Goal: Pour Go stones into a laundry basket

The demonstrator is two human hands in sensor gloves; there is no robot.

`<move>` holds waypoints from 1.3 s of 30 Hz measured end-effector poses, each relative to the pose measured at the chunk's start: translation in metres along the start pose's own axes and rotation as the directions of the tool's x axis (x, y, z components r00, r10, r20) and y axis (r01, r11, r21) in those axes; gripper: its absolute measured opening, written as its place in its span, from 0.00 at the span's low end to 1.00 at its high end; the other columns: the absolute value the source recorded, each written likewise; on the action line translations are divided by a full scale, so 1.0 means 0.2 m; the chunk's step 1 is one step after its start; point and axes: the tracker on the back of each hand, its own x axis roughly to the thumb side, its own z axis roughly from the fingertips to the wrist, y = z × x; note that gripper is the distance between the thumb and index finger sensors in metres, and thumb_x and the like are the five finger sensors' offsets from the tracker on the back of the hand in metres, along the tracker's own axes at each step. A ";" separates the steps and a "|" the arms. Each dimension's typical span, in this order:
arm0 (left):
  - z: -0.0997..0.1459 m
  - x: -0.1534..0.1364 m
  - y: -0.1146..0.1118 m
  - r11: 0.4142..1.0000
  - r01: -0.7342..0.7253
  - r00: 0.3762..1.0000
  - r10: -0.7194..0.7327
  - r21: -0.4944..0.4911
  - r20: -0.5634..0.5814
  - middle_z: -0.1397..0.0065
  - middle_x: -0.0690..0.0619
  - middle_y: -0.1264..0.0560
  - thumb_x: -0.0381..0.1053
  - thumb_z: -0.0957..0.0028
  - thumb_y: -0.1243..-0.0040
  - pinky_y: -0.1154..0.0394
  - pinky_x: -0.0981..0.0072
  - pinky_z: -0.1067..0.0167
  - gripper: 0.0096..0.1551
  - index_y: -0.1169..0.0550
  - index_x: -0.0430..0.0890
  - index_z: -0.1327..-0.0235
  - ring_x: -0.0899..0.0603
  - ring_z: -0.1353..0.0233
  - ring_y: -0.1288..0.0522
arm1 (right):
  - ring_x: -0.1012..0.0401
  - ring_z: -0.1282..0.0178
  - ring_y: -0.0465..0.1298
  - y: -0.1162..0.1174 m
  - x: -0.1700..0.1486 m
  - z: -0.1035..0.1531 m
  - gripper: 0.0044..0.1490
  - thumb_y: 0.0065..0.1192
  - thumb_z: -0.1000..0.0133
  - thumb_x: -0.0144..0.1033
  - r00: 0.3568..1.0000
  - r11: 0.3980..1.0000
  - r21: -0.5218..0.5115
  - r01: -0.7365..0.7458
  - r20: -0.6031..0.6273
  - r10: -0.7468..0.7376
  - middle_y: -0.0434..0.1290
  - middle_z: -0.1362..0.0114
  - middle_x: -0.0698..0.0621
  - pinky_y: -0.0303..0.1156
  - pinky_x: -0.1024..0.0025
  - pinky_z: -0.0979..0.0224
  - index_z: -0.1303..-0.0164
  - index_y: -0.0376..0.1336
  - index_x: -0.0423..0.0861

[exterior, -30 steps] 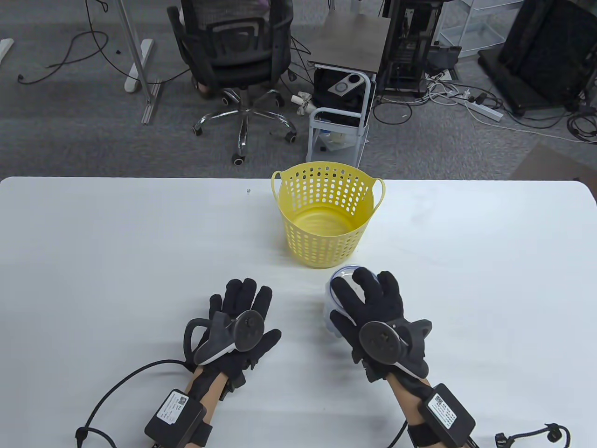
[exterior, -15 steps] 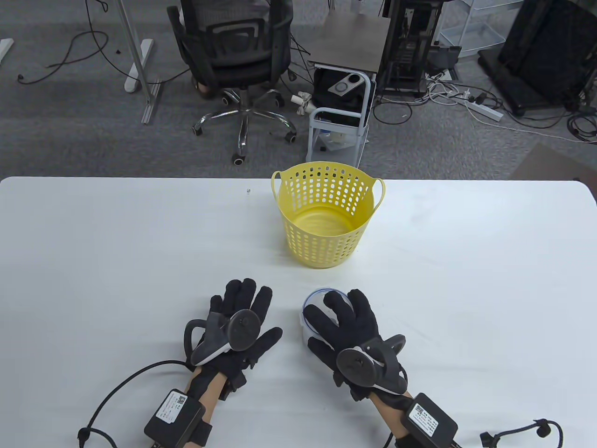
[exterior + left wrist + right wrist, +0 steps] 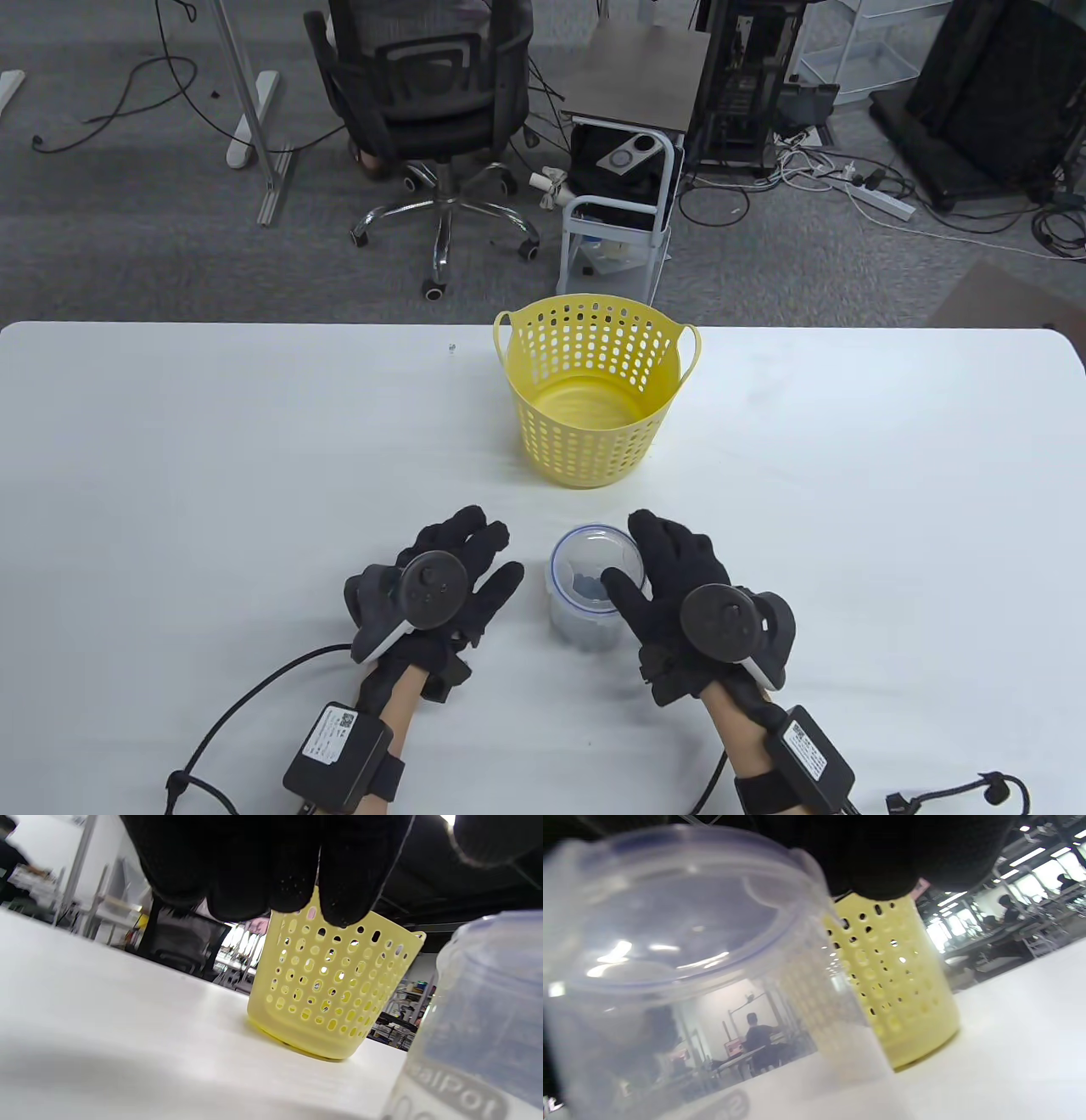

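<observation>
A yellow perforated laundry basket [image 3: 585, 450] stands upright at the table's far middle; it also shows in the left wrist view [image 3: 326, 993] and the right wrist view [image 3: 895, 976]. A clear plastic container [image 3: 585, 611] with a blue-rimmed lid stands on the table in front of it, with dark contents showing through the lid. My right hand [image 3: 632, 552] holds the container's right side, thumb on the lid. My left hand [image 3: 496, 552] is open just left of the container, not touching it. The container fills the right of the left wrist view [image 3: 475, 1018] and the left of the right wrist view [image 3: 670, 963].
A tiny object [image 3: 451, 347] lies on the white table [image 3: 170, 475] left of the basket. An office chair [image 3: 433, 102] and a small cart [image 3: 619, 195] stand on the floor beyond the far edge. Glove cables trail at the near edge.
My right hand brought the container from near the basket toward me and leftward, then shifted from on top of it to its right side. My left hand turned and moved slightly right, toward the container.
</observation>
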 end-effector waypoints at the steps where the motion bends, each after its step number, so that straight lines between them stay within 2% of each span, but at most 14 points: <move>1: -0.01 0.01 0.01 0.999 -0.031 0.999 0.030 -0.034 -0.024 0.25 0.56 0.28 0.79 0.57 0.49 0.24 0.56 0.42 0.39 0.21 0.61 0.38 0.44 0.34 0.22 | 0.47 0.44 0.76 0.00 -0.02 0.00 0.48 0.57 0.50 0.70 0.999 1.000 0.011 0.013 -0.037 -0.012 0.72 0.33 0.44 0.75 0.49 0.42 0.30 0.61 0.46; 3: -0.03 0.03 0.01 0.983 -0.149 0.984 0.136 -0.107 -0.117 0.26 0.55 0.27 0.80 0.57 0.48 0.24 0.57 0.43 0.40 0.21 0.59 0.38 0.44 0.35 0.22 | 0.48 0.46 0.76 0.00 -0.07 -0.01 0.46 0.58 0.49 0.69 0.989 0.995 0.041 0.092 -0.117 -0.087 0.72 0.33 0.44 0.76 0.50 0.43 0.31 0.61 0.46; 5: -0.03 0.06 -0.02 0.952 -0.262 0.959 0.238 -0.158 -0.155 0.25 0.52 0.28 0.80 0.56 0.48 0.24 0.56 0.42 0.41 0.22 0.58 0.36 0.42 0.34 0.23 | 0.48 0.47 0.77 0.00 -0.11 -0.02 0.45 0.59 0.49 0.67 0.970 0.988 0.038 0.151 -0.199 -0.140 0.72 0.35 0.44 0.76 0.50 0.45 0.32 0.62 0.45; 8: -0.03 0.10 -0.07 0.946 -0.300 0.943 0.274 -0.121 -0.189 0.25 0.51 0.28 0.81 0.56 0.47 0.23 0.58 0.44 0.43 0.24 0.57 0.35 0.42 0.36 0.22 | 0.50 0.53 0.79 0.01 -0.18 -0.03 0.45 0.59 0.49 0.69 0.930 0.971 0.064 0.231 -0.309 -0.201 0.75 0.38 0.44 0.78 0.53 0.50 0.35 0.65 0.44; 11: -0.02 0.13 -0.14 0.938 -0.318 0.940 0.293 -0.138 -0.177 0.26 0.52 0.28 0.83 0.57 0.48 0.23 0.59 0.45 0.44 0.25 0.57 0.35 0.44 0.37 0.21 | 0.52 0.57 0.80 0.03 -0.23 -0.03 0.44 0.58 0.49 0.71 0.891 0.948 0.104 0.302 -0.385 -0.241 0.77 0.42 0.45 0.79 0.55 0.54 0.39 0.67 0.45; 16: 0.00 0.14 -0.19 0.915 -0.349 0.930 0.313 -0.201 -0.193 0.27 0.51 0.29 0.82 0.56 0.47 0.22 0.60 0.45 0.45 0.28 0.55 0.33 0.44 0.38 0.20 | 0.52 0.58 0.81 0.06 -0.26 -0.03 0.41 0.59 0.48 0.70 0.866 0.920 0.132 0.369 -0.409 -0.289 0.78 0.44 0.46 0.80 0.55 0.55 0.42 0.69 0.46; 21: -0.01 0.13 -0.20 0.916 -0.360 0.925 0.326 -0.178 -0.195 0.29 0.53 0.28 0.80 0.54 0.46 0.22 0.60 0.47 0.41 0.28 0.56 0.36 0.45 0.40 0.20 | 0.53 0.60 0.81 0.09 -0.25 -0.04 0.37 0.59 0.47 0.67 0.851 0.878 0.182 0.443 -0.393 -0.348 0.79 0.47 0.47 0.80 0.55 0.57 0.45 0.71 0.47; 25: -0.02 0.11 -0.21 0.909 -0.382 0.917 0.348 -0.169 -0.197 0.29 0.53 0.28 0.79 0.53 0.47 0.22 0.60 0.46 0.40 0.28 0.56 0.36 0.46 0.40 0.20 | 0.53 0.60 0.81 0.09 -0.23 -0.03 0.37 0.57 0.47 0.67 0.867 0.877 0.227 0.424 -0.383 -0.320 0.79 0.47 0.47 0.80 0.55 0.56 0.45 0.70 0.47; 32: -0.03 0.09 -0.27 0.837 -0.504 0.859 0.460 -0.215 -0.225 0.31 0.53 0.28 0.79 0.53 0.51 0.22 0.63 0.48 0.41 0.31 0.55 0.34 0.50 0.44 0.20 | 0.53 0.59 0.80 0.12 -0.21 0.01 0.39 0.55 0.47 0.69 0.844 0.853 0.246 0.460 -0.419 -0.335 0.77 0.46 0.48 0.79 0.55 0.55 0.44 0.68 0.47; 34: -0.05 0.10 -0.28 0.835 -0.493 0.866 0.445 -0.243 -0.227 0.35 0.54 0.26 0.80 0.55 0.50 0.23 0.62 0.50 0.42 0.28 0.53 0.38 0.51 0.48 0.20 | 0.54 0.58 0.80 0.14 -0.20 0.00 0.39 0.53 0.47 0.69 0.837 0.836 0.271 0.477 -0.430 -0.338 0.77 0.47 0.49 0.79 0.55 0.54 0.44 0.68 0.46; 35: -0.07 0.11 -0.28 0.840 -0.462 0.885 0.414 -0.284 -0.215 0.37 0.55 0.26 0.81 0.56 0.53 0.23 0.61 0.49 0.42 0.29 0.53 0.40 0.51 0.48 0.21 | 0.60 0.58 0.79 0.13 -0.21 -0.01 0.30 0.51 0.46 0.69 0.830 0.827 0.289 0.483 -0.453 -0.326 0.74 0.50 0.57 0.80 0.61 0.53 0.52 0.65 0.53; 36: -0.07 0.11 -0.28 0.839 -0.439 0.898 0.394 -0.322 -0.197 0.39 0.60 0.27 0.81 0.55 0.55 0.24 0.62 0.47 0.37 0.30 0.56 0.46 0.53 0.46 0.22 | 0.57 0.61 0.79 0.13 -0.20 -0.01 0.30 0.55 0.45 0.65 0.815 0.815 0.245 0.525 -0.420 -0.399 0.75 0.53 0.54 0.79 0.57 0.56 0.53 0.67 0.48; 37: -0.06 0.10 -0.25 0.844 -0.480 0.876 0.443 -0.238 -0.193 0.42 0.58 0.24 0.79 0.53 0.49 0.24 0.61 0.49 0.34 0.26 0.55 0.49 0.52 0.48 0.21 | 0.57 0.64 0.80 0.13 -0.20 -0.02 0.30 0.58 0.47 0.63 0.815 0.840 0.200 0.505 -0.430 -0.388 0.77 0.56 0.53 0.80 0.57 0.59 0.56 0.69 0.47; 39: -0.05 0.11 -0.24 0.878 -0.438 0.894 0.404 -0.194 -0.194 0.45 0.58 0.22 0.79 0.54 0.46 0.23 0.62 0.51 0.33 0.24 0.54 0.51 0.53 0.51 0.20 | 0.58 0.62 0.80 0.13 -0.22 -0.01 0.29 0.56 0.46 0.65 0.821 0.828 0.241 0.507 -0.429 -0.377 0.77 0.53 0.55 0.80 0.59 0.57 0.54 0.68 0.49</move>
